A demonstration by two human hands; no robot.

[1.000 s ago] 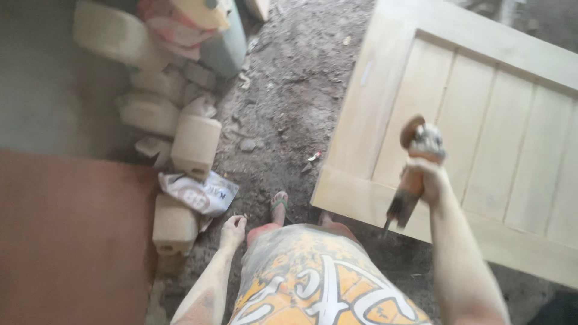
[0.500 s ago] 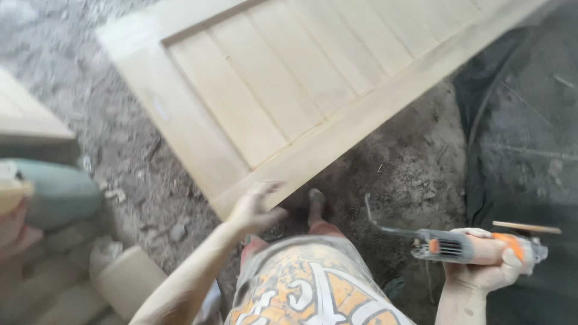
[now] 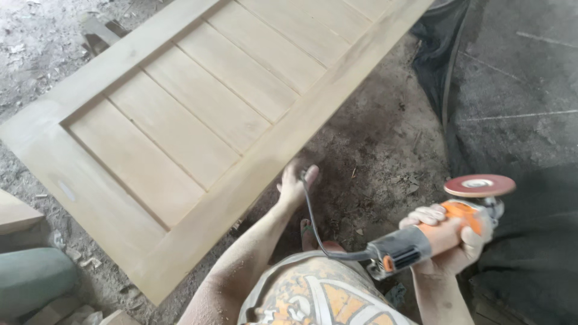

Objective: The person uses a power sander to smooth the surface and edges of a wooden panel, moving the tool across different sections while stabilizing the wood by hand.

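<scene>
- My right hand (image 3: 450, 238) is wrapped tight around the orange-and-grey angle grinder (image 3: 442, 232). A second ago I held it upright over the door; now it lies level at my right hip, out over the dark dirt floor (image 3: 385, 150), well clear of the wood.
- Its round reddish sanding disc (image 3: 480, 185) faces up at the far end, showing a pale metal hub. The black power cord (image 3: 313, 225) leaves the grey tail end, loops toward my left hand and crosses my fingers.
- My left hand (image 3: 295, 183), down at my side a second ago, is now stretched forward with the fingers loosely spread, at the near long edge of the pale bare-wood panelled door (image 3: 198, 114). I can't tell whether it actually touches the wood.
- So I judge the sanding is paused: the tool is parked off the work while the free hand goes to the door.
- The door lies flat on the floor, slanting away from me, its plank panels set inside a plain frame.
- A dark tarpaulin (image 3: 518, 120) lies to the right.
- A pale green drum (image 3: 30, 280) sits at the lower left.
</scene>
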